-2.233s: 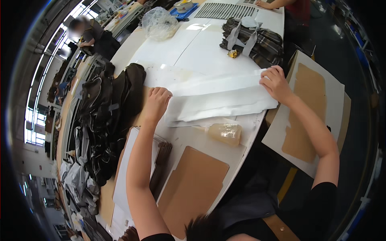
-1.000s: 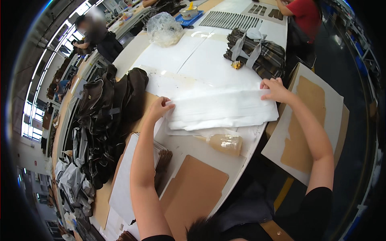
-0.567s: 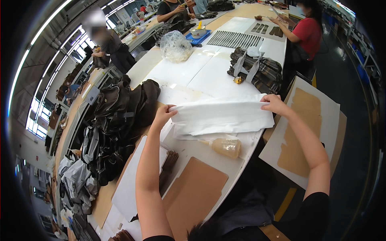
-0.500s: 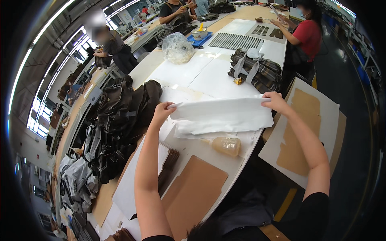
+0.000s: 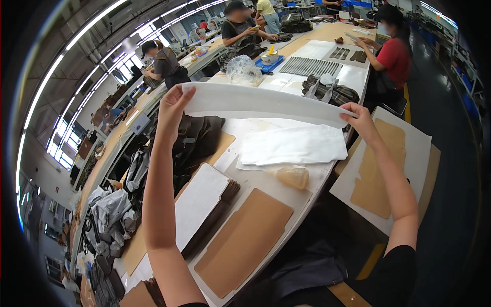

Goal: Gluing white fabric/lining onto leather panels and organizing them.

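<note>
A long white sheet, thin and slightly see-through, is stretched across the air above the table. My left hand pinches its left end and my right hand pinches its right end. Beneath it, a pile of similar white sheets lies flat on the table. Just in front of that pile, a translucent squeeze bottle with amber contents rests on its side. Nearer to me are a brown board panel and a stack of panels with a white top.
Dark bags and grey ones are heaped at the left. A brown panel on a white board stands right of the table. Farther off are a plaid bundle, a clear plastic bag, a blue tray and several people working.
Both hands have lifted the white sheet off the pile. My left hand moved up and left, my right slightly right, and the sheet is now pulled out between them.
</note>
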The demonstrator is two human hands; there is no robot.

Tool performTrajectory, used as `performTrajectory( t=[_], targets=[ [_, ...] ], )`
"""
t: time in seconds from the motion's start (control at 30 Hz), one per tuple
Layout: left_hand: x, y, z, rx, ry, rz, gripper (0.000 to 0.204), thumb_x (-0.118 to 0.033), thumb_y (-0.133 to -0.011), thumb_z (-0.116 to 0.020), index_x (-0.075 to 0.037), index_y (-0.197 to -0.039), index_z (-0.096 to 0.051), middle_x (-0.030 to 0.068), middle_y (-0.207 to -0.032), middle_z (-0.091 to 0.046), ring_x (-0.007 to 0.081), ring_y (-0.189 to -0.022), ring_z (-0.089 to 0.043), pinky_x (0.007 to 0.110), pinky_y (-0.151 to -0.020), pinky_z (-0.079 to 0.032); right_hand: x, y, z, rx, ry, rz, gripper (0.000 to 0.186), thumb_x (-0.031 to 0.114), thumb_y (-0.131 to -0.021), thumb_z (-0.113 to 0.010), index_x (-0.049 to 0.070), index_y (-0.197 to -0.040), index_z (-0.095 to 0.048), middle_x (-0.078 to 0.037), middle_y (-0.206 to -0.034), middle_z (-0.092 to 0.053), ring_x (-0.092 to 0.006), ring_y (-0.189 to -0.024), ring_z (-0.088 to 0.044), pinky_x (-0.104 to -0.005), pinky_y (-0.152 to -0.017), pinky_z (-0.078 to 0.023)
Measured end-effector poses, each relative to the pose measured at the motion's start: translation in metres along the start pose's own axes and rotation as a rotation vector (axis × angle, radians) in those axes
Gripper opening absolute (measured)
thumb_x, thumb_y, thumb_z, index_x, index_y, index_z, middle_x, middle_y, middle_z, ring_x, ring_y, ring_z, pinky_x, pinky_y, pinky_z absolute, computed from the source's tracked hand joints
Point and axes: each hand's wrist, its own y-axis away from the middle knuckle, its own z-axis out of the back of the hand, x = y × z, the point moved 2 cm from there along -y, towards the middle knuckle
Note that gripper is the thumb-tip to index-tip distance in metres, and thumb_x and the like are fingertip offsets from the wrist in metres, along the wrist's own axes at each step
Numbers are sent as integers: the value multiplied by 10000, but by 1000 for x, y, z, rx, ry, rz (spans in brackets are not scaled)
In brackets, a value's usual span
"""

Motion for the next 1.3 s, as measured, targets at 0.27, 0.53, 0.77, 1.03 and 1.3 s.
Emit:
performTrajectory(
  t=[0.27,0.53,0.77,1.03,1.3],
  targets=[
    [-23,13,5,-33,-13,8,238,-272,-965,-647,-64,-1078,-678,-9,-952,-687,59,-844,-625,221,-770,-477,-19,17,-19,167,-266,-180,151,132,-861,-752,49,-949,-662,24,-849,-664,-56,-806,-589,-220,-788,-449],
    [-9,11,-8,-13,-131,134,248,-270,-965,-650,-32,-1022,-689,-11,-895,-679,43,-803,-595,211,-738,-462,-46,45,-25,211,-214,-254,137,155,-856,-753,61,-879,-656,33,-819,-639,-49,-798,-550,-225,-783,-427],
    [-10,6,-6,-16,-141,179,255,-260,-966,-648,-15,-1019,-697,-7,-893,-683,47,-796,-599,207,-741,-460,-33,43,-18,129,-368,-247,161,189,-864,-761,75,-884,-649,38,-806,-635,-39,-792,-558,-224,-780,-426],
    [5,1,13,-125,-116,-7,265,-273,-969,-646,-16,-1012,-694,-14,-865,-680,45,-767,-601,200,-724,-460,-22,23,-15,81,-354,-228,201,251,-880,-762,90,-865,-643,50,-782,-628,-28,-752,-541,-208,-730,-423],
    [-46,-21,-31,-208,-615,-370,242,-284,-914,-695,-41,-913,-696,53,-691,-668,111,-605,-615,254,-578,-469,-67,24,-32,152,110,-208,329,186,-824,-794,30,-1058,-624,-23,-985,-660,-110,-856,-596,-269,-806,-469]
  ],
)
